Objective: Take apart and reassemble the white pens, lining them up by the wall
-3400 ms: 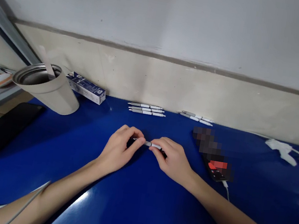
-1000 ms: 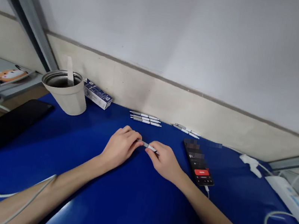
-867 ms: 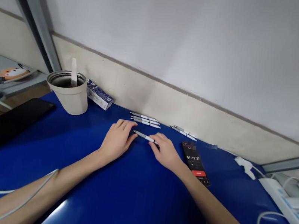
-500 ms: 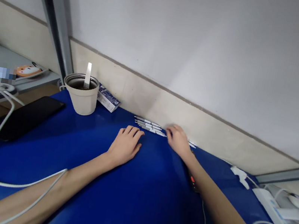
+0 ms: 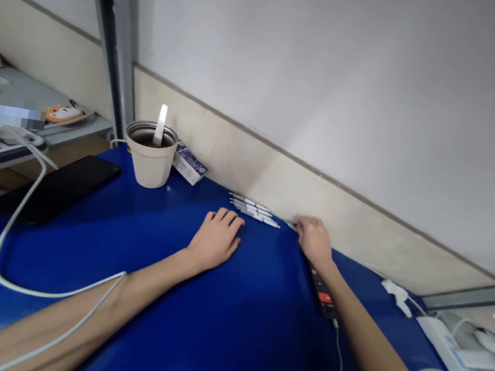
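My left hand rests palm down on the blue tabletop, fingers spread and holding nothing. Several white and grey pens lie side by side near the wall, just beyond its fingertips. To the right of them, my right hand is low at the table's back edge with its fingers closed on a pen. Only the tip of that pen shows; the hand hides the rest. Partly under my right wrist lies a black device with a red patch and a white cable plugged in.
A cream cup with a white handle sticking out stands at the back left, beside a small blue-and-white box. A black phone lies farther left. A white cable crosses my left forearm. White adapters and a rack are at the right.
My right hand has moved right, away from the row of pens, and closed on another pen. More of the black device shows. The view has shifted slightly; my left hand stays put.
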The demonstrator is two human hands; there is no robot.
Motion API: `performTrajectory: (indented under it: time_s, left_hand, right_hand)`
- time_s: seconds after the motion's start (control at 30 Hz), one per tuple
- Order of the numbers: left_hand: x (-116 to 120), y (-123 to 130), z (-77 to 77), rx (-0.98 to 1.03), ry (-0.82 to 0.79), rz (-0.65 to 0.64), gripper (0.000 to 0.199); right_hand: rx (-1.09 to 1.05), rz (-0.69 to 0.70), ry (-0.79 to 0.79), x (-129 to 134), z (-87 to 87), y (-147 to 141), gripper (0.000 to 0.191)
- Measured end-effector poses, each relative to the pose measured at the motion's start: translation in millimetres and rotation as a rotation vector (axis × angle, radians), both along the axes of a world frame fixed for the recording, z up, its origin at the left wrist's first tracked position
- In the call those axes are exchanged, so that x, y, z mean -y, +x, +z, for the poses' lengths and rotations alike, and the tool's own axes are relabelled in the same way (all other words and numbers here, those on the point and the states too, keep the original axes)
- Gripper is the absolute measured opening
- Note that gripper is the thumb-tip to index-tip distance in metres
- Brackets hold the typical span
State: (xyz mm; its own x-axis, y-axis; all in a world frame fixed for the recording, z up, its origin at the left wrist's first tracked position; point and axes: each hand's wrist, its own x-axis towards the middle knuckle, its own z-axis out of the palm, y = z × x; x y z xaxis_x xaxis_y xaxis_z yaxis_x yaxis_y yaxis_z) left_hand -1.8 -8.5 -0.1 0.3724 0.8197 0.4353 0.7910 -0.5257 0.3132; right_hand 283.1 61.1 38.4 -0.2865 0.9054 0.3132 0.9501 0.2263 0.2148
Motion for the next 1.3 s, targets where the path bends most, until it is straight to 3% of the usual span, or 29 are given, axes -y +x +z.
performTrajectory:
  time_s: [0.2,0.27,0.4,0.53,0.77,1.1,1.3]
  left_hand:
    - [8,6,6.0,0.063,0.013,-0.037,0.029]
    - [13,10,6.5,0.084,0.013,-0.068,0.031]
    - [20,18,1.9,-0.036,0.002,-0.175,0.030]
    - [19,21,-3.9,-0.102,-0.012,-0.211,0.027]
    - [10,15,-3.6,-0.113,-0.037,-0.176,0.027]
    - [0,5,-0.5,-0.145,-0.074,-0.163,0.027]
    - [1,6,-2.2,-0.135,-0.063,-0.178,0.028]
  right_hand:
    - [-0.048,0.261,-0.021,37,13.9,-35,0.022]
    - [-0.156,0.456,-0.086,56,5.6,-51,0.022]
    - [-0.351,0.549,-0.135,85,-24.0,-71,0.022]
    - [-0.402,0.514,-0.123,96,-38.5,-67,0.018]
    - [-0.275,0.322,-0.036,86,-28.7,-39,0.054]
    - [-0.210,0.121,0.036,67,-35.0,-24,0.067]
    - [-0.191,0.072,0.035,65,-34.5,-23,0.070]
